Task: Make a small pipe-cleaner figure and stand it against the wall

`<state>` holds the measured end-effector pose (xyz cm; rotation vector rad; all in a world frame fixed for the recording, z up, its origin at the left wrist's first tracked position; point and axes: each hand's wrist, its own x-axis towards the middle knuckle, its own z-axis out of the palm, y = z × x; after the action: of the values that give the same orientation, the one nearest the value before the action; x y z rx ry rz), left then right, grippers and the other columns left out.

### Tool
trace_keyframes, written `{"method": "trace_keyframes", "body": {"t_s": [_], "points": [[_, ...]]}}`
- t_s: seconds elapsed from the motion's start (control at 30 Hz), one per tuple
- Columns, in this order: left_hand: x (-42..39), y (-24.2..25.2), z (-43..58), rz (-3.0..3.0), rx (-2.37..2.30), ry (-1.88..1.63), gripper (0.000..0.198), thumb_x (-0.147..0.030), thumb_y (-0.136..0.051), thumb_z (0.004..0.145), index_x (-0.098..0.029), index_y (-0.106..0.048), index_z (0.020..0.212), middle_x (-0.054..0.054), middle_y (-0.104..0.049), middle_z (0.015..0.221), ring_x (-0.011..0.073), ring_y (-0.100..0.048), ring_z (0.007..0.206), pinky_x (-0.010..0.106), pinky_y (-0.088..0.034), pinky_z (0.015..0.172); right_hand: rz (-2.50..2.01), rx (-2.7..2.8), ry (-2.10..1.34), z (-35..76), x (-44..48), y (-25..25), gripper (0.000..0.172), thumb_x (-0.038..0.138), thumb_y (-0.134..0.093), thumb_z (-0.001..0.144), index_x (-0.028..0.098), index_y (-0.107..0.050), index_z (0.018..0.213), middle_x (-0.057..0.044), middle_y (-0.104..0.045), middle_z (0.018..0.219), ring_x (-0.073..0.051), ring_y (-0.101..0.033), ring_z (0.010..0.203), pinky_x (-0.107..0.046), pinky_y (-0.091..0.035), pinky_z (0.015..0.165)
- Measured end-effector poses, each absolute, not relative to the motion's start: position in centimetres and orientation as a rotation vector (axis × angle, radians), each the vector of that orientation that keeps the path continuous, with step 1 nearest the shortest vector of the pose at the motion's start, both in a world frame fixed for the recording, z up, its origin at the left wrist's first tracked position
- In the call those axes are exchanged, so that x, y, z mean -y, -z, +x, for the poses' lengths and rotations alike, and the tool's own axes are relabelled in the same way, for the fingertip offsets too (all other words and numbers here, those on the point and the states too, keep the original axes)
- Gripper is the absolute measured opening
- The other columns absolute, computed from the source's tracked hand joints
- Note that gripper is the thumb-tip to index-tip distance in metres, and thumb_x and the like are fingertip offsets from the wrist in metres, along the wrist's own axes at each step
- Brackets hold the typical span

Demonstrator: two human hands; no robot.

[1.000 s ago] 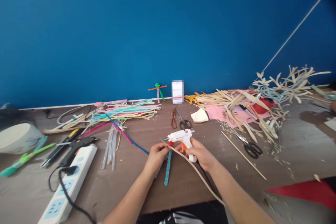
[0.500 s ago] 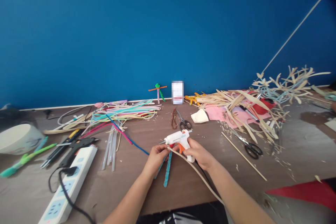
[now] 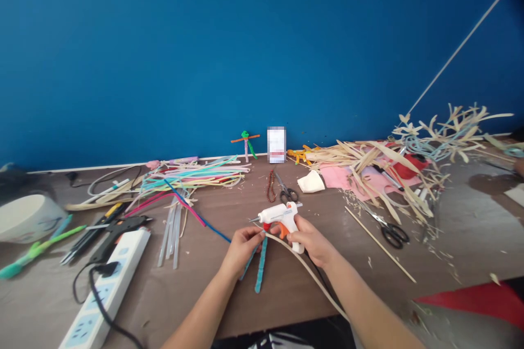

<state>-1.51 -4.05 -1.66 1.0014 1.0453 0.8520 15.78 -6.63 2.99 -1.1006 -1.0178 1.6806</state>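
In my right hand [image 3: 315,240] is a white hot glue gun [image 3: 282,216] with an orange trigger, its nozzle pointing left. My left hand [image 3: 244,250] pinches a small piece with blue fuzzy strips [image 3: 261,266] hanging below it, just under the nozzle. A bit of red shows between the hands. A long pale strip [image 3: 307,270] runs from the left fingertips, under the glue gun, down to the right forearm. Fingers hide most of what the left hand grips.
At left stand a power strip [image 3: 108,289], a black glue gun [image 3: 117,237] and a white bowl [image 3: 30,218]. Clear glue sticks [image 3: 172,237] and pipe cleaners [image 3: 196,174] lie behind. Scissors [image 3: 393,233], a thin stick [image 3: 380,245] and pale husk strips [image 3: 360,161] are at right.
Both hands stay almost in place. The glue gun's nozzle remains just above the left fingertips, with only a very slight shift.
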Motion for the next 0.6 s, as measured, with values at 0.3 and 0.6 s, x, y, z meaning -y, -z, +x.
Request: {"method": "trace_keyframes", "body": {"t_s": [0.3,0.6], "points": [[3.9,1.8,-1.7,1.007,-1.031,-0.841,0.028,-0.036,-0.065,0.060,-0.010,-0.062,0.068,-0.003,-0.047,0.046,0.0058,-0.038,0.043,0.019,-0.030,0.045,-1.413,1.048,-1.373,18.9,8.6,-2.8,0.028,0.013,-0.049,0.060,0.015,-0.050,0.088,0.001,-0.059,0.066,-0.010,-0.049,0.054,-0.023,-0.036,0.053],[3.9,1.8,-1.6,1.001,-1.047,-0.836,0.027,-0.034,-0.066,0.059,-0.010,-0.063,0.071,-0.003,-0.048,0.046,0.0060,-0.039,0.043,0.019,-0.030,0.046,-1.516,1.192,-1.264,19.2,9.2,-0.2,0.026,0.013,-0.052,0.063,0.016,-0.049,0.089,-0.002,-0.061,0.081,-0.015,-0.056,0.072,-0.026,-0.042,0.063]]}}
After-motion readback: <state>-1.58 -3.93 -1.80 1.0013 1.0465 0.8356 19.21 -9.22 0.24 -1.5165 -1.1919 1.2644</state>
